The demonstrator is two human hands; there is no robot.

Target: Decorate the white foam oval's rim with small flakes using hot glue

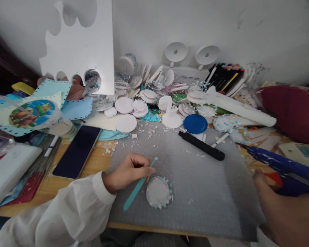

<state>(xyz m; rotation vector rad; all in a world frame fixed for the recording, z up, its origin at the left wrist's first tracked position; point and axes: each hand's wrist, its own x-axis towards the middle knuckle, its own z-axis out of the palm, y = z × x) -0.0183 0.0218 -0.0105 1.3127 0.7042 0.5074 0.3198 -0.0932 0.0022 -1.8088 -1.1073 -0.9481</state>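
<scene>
My left hand pinches a slim teal stick, flat and wider at its lower end. A small light-blue bit shows at the stick's upper tip. Just right of it, a white disc edged with tiny light-blue and white pieces lies on the grey cutting mat. At the right edge, my right hand grips a blue glue gun by its orange trigger, nozzle pointing left. That hand is partly cut off by the frame.
Many white discs and paper scraps crowd the mat's far edge, with a blue disc and a black pen-shaped tool. Left are a phone and a lidded cup. A cut-out white sheet stands behind.
</scene>
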